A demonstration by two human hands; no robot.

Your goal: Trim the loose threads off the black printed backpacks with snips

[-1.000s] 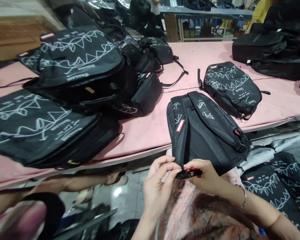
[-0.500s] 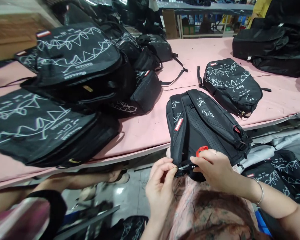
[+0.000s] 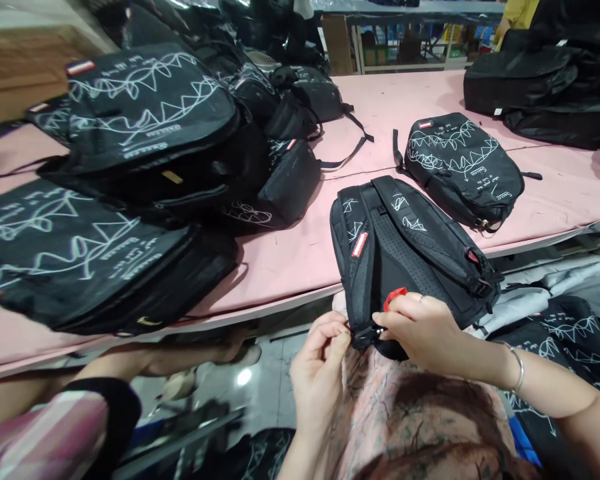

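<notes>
Left grip [image 3: 320,367]: pinched closed beside strap [image 3: 361,287], contents hidden
Right grip [image 3: 425,333]: closed on red-looped tool [image 3: 395,297]
Backpack [image 3: 410,260]: beyond both grips, across tabletop [image 3: 290,267] edge

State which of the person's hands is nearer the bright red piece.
Right. The right hand partly covers the red piece; the left hand sits apart from it, lower and farther left.
</notes>
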